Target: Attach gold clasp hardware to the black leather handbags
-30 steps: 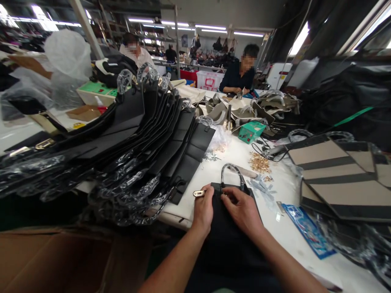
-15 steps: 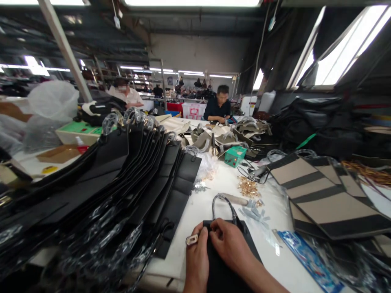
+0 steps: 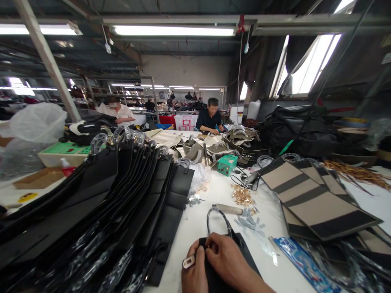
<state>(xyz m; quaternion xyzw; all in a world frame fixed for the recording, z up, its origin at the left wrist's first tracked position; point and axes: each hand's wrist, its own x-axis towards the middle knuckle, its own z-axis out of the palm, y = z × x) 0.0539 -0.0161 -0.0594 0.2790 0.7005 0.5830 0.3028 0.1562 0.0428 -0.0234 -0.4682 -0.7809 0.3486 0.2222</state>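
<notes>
Left grip (image 3: 194, 266), a bare hand, clasps the top edge of a flat black leather-like bag (image 3: 212, 276) between thumb and fingers, and a gold-coloured, slotted metal clasp (image 3: 189, 261) juts out at the outer side of its fingers. Right grip (image 3: 227, 260) has its fingertips pressed together at that same edge, by the foot of a looped, clear-film-wrapped handle (image 3: 225, 219); whether anything small sits between them is hard to tell from here. The bag lies at the near side of a white surface (image 3: 174, 264), its lower part out of frame.

Since the earlier views the camera has tilted up, so the hands now sit lower in frame, and the right fingers have bunched in tighter. Both hands stay at the top edge, which suggests the close finger work there is not finished.

To the left, a fanned stack of black bag bodies (image 3: 137, 203) leaves only a narrow strip of white for the left elbow. Ahead, a pale rounded rod (image 3: 229, 209) lies just beyond the handle, with scattered grey strips (image 3: 249, 221) and a pile of small gold-coloured metal parts (image 3: 242, 194) near it. More room opens rightward, as far as a shiny blue printed packet (image 3: 301, 264) and overlapping beige-and-black panels (image 3: 317, 199). Farther off stands a small green box (image 3: 227, 165).
</notes>
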